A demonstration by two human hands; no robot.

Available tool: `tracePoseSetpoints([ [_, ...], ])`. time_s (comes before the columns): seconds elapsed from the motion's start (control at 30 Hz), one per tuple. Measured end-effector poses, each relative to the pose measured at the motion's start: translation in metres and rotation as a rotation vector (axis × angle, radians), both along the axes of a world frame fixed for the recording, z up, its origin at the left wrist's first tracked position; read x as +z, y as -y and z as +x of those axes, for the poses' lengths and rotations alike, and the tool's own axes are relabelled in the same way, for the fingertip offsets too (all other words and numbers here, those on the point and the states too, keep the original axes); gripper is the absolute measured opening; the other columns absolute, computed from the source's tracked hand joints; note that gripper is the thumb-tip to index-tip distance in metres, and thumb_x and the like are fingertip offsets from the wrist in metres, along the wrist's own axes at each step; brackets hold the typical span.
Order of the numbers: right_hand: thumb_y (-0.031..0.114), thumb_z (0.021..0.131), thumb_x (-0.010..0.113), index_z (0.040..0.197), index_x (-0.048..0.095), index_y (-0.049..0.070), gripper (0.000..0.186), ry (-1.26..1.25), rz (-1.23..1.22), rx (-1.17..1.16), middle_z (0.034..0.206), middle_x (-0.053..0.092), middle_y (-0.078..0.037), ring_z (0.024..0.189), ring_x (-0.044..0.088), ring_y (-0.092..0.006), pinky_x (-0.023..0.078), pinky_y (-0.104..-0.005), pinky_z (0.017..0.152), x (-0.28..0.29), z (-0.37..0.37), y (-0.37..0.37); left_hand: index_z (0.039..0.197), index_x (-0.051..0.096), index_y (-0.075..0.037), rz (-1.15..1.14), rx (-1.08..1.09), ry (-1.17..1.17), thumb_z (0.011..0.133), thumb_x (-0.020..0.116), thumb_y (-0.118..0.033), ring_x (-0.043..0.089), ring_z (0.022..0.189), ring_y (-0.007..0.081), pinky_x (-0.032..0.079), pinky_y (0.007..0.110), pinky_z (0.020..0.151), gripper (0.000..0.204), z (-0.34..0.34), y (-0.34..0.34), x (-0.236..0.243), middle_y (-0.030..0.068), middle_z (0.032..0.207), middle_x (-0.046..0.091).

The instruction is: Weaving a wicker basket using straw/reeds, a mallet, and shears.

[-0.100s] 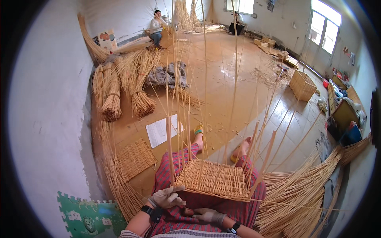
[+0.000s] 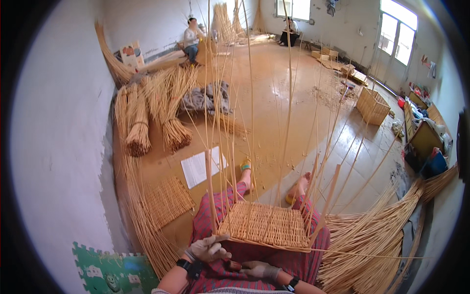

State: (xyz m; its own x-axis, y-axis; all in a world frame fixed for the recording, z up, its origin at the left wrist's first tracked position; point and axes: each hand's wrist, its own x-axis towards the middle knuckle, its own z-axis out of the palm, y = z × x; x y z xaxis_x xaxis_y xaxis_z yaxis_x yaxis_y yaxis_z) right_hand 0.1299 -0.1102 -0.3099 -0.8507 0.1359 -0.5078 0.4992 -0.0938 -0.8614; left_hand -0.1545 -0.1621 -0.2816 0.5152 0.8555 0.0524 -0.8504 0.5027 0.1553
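A half-made wicker basket point(image 2: 264, 224) lies across my lap, its flat woven base toward me. Long thin uprights and a few thicker stakes rise from its edges. My left hand point(image 2: 208, 249), in a pale glove, is at the near left corner of the base; its fingers are apart and the upper ones touch the edge. Below the near edge, my right hand point(image 2: 262, 270), also gloved, rests low over my lap. Its fingers are curled at a short dark brown piece point(image 2: 233, 266), perhaps a tool handle. A single strand point(image 2: 367, 254) runs out rightward from the near right corner.
Loose canes point(image 2: 364, 240) are heaped at my right; tied bundles point(image 2: 139, 134) lie at the left. A woven panel point(image 2: 169, 202) and a white paper sheet point(image 2: 196, 169) are on the floor. A finished-looking basket point(image 2: 373, 106) stands farther right. Two people sit at the back.
The view has shifted slightly, so most of the scene sits a little lower. Both hands stay in nearly the same place by the basket.
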Motion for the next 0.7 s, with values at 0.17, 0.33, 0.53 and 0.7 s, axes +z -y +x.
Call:
tracePoseSetpoints([
  [0.17, 0.037, 0.104, 0.054, 0.131, 0.059, -0.001, 0.047, -0.023, 0.14, 0.068, 0.111, 0.067, -0.004, 0.102, 0.06, -0.0114, 0.049, -0.0265, 0.09, -0.014, 0.009, 0.005, 0.156, 0.033, 0.001, -0.024, -0.008, -0.118, 0.112, 0.031, -0.032, 0.058, 0.129, 0.0327, 0.028, 0.057, 0.12, 0.054, 0.007, 0.009, 0.005, 0.0056, 0.091, 0.068],
  [0.33, 0.033, 0.101, 0.056, 0.127, 0.065, 0.009, 0.036, -0.134, 0.082, -0.236, 0.112, 0.072, -0.016, 0.1, 0.069, -0.0261, 0.054, -0.0364, 0.089, 0.015, 0.028, 0.01, 0.151, 0.04, 0.003, 0.122, 0.01, -0.317, 0.109, 0.043, -0.034, 0.059, 0.128, 0.0332, 0.037, 0.048, 0.115, 0.056, 0.011, 0.009, 0.023, 0.0075, 0.105, 0.071],
  [0.53, 0.03, 0.109, 0.047, 0.115, 0.064, 0.006, 0.03, -0.066, 0.015, -0.548, 0.078, 0.061, 0.004, 0.065, 0.053, -0.0052, 0.045, -0.0227, 0.06, 0.151, 0.043, -0.057, 0.133, 0.059, 0.001, 0.256, 0.123, -1.459, 0.106, 0.055, -0.014, 0.066, 0.106, 0.016, 0.051, 0.032, 0.098, 0.031, 0.007, -0.018, 0.146, 0.0084, 0.109, 0.072],
  [0.7, 0.029, 0.108, 0.054, 0.113, 0.063, 0.009, 0.022, -0.423, 0.004, -0.865, 0.076, 0.059, 0.001, 0.063, 0.056, -0.0098, 0.045, -0.0257, 0.056, 0.223, 0.022, -0.158, 0.153, 0.039, -0.001, 0.367, 0.839, -1.009, 0.107, 0.049, -0.028, 0.05, 0.137, 0.0259, 0.04, 0.04, 0.117, 0.054, -0.027, -0.083, 0.191, 0.0147, 0.149, 0.051],
])
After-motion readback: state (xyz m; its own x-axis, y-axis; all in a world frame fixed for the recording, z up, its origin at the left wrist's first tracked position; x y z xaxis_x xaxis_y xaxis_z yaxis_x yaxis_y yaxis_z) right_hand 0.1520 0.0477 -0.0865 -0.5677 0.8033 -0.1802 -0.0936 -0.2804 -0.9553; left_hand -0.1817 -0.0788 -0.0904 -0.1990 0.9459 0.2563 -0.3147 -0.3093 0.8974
